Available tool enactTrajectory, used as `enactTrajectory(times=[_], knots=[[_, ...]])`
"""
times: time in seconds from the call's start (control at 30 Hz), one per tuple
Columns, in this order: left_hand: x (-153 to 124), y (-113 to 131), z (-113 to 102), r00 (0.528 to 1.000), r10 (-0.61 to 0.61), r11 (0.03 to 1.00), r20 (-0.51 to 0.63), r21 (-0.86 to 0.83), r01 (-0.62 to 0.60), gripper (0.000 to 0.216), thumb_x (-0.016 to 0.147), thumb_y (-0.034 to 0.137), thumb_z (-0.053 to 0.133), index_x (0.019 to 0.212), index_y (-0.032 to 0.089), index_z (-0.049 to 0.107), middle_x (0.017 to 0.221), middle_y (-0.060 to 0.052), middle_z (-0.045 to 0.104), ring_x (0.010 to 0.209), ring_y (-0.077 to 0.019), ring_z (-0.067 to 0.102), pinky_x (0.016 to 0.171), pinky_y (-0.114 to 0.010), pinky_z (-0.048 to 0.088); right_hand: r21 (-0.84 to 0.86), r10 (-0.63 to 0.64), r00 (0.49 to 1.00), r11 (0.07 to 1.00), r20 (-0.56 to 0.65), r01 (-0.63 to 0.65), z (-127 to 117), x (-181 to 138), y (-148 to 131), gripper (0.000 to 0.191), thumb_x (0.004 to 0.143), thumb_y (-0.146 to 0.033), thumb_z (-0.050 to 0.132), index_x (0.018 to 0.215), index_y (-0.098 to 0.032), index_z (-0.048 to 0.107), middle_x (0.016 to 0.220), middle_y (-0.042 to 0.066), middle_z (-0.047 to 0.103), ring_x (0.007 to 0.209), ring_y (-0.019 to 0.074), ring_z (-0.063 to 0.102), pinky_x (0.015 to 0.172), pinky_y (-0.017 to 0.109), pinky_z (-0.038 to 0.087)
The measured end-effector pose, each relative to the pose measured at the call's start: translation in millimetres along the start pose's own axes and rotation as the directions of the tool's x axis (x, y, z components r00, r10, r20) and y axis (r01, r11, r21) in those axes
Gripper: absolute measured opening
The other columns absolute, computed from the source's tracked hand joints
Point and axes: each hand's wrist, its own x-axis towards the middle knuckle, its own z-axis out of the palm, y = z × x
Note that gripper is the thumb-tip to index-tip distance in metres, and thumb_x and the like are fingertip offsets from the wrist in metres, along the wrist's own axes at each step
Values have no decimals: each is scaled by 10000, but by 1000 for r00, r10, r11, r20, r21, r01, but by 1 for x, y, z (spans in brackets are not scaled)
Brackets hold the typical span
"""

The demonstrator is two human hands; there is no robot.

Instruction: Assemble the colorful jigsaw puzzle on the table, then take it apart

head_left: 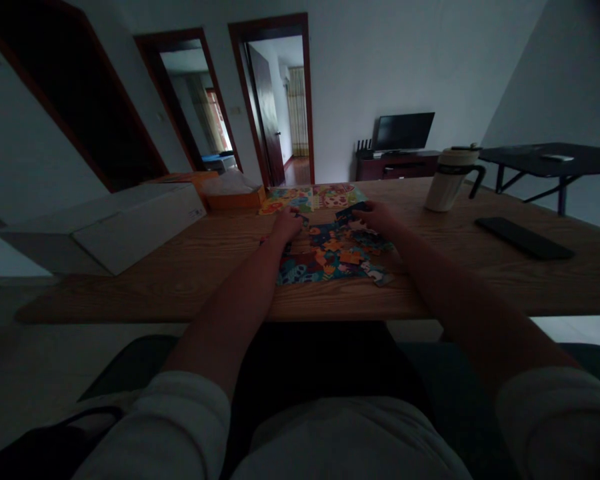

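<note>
Both hands reached forward over the table (180, 280): the left hand (287, 223) pressed fingers-down on the puzzle (335, 257)'s far left edge, the right hand (377, 217) pinched a dark piece (349, 213) at its far edge. The printed sheet (313, 197) lay just beyond; box (130, 223) left, mug (450, 180) and phone (524, 238) right, well clear.

The room is dimly lit; daylight is admitted only through the far doorways (285, 100). The near foreground is sunk in deep shadow. Straight lines are bowed at the edges by wide-angle distortion, and fine detail is softened by low-light noise.
</note>
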Motion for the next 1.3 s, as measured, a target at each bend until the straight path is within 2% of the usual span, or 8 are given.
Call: enactTrajectory(times=[0.23,0.43,0.6,0.77,0.97,1.1,1.2,1.3], knots=[[13,-15,-2,999,-38,985,-37,-172,31,285,861,159,652,1144,193,664,1097,-105,743,894,-207,715,766,-300,549,57,26,999,998,-19,-25,-1,2,-1,73,932,-206,672,990,-173,701,865,63,717,637,131,572,524,239,424],[8,-9,-7,995,88,996,-53,26,-86,293,872,274,731,1148,182,692,1220,-127,717,1115,-259,675,947,-349,516,160,23,998,987,51,-31,-1,-2,-6,42,938,-202,679,975,-183,682,871,44,699,646,119,580,532,226,437],[-12,23,1,944,217,935,250,-330,-127,400,951,353,700,1307,176,655,1134,-112,756,965,-210,721,844,-311,556,252,-29,984,967,175,-16,8,-10,-14,76,935,-203,689,1010,-202,678,958,43,725,740,132,648,573,213,484],[-18,31,6,906,327,883,270,-430,-191,264,892,157,733,1154,139,716,1064,-99,769,911,-176,721,847,-308,569,185,-28,977,983,209,-11,13,-11,-16,84,958,-224,655,1027,-186,683,1031,69,750,750,135,672,557,198,488],[-2,10,-3,973,210,957,97,-225,-184,269,919,159,659,1180,163,726,1118,-101,766,982,-199,722,883,-307,555,-32,153,988,988,16,-152,2,-4,-6,283,994,-242,566,1249,-158,656,1125,132,764,839,181,718,631,242,538],[3,-5,-13,991,124,978,42,166,-129,330,932,257,643,1246,188,722,1272,-132,721,1166,-268,673,994,-359,507,-484,-31,986,873,-162,-52,-2,4,10,485,940,-242,622,1404,-102,615,1357,216,664,1235,332,639,1044,414,490],[-4,-4,-14,967,206,897,151,366,-249,468,954,426,626,1370,215,672,1426,-140,636,1310,-311,588,1088,-401,447,-645,-186,980,757,-67,100,8,5,14,567,988,-327,568,1503,-93,538,1490,214,569,1389,358,518,1185,454,351],[-11,3,-7,899,279,811,338,418,-409,537,955,536,605,1411,255,646,1449,-106,628,1335,-312,565,1110,-411,435,-647,-155,973,728,170,229,26,4,7,606,1036,-414,495,1561,-111,481,1510,191,561,1384,340,534,1163,421,384]])
